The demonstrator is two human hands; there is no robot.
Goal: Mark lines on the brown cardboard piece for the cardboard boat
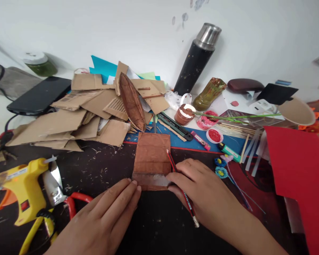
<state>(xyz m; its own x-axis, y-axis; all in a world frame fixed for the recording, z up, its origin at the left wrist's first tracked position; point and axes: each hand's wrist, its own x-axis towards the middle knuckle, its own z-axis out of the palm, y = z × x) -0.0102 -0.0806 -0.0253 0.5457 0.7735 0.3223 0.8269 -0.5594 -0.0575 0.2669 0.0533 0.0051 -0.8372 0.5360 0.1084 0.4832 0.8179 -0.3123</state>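
A brown-painted cardboard piece point(152, 152) lies on the dark table in front of me. Across its near end rests a clear strip point(149, 179) that looks like a ruler. My left hand point(106, 207) is laid flat with fingers stretched out, their tips at the left end of the strip. A red and black pencil point(189, 205) is held in my right hand point(195, 186), its tip over the board's right edge and its eraser end toward me. The right fingertips also touch the strip's right end. Behind the board, a brown boat-shaped cardboard piece point(131, 102) leans on scraps.
A yellow glue gun point(29, 187) and red-handled scissors point(70, 203) lie at left. Cardboard scraps point(58, 124) are piled behind. A box cutter point(174, 125), paint pots point(184, 115), a black flask point(195, 63) and red sheet point(295, 170) stand or lie at the back and right.
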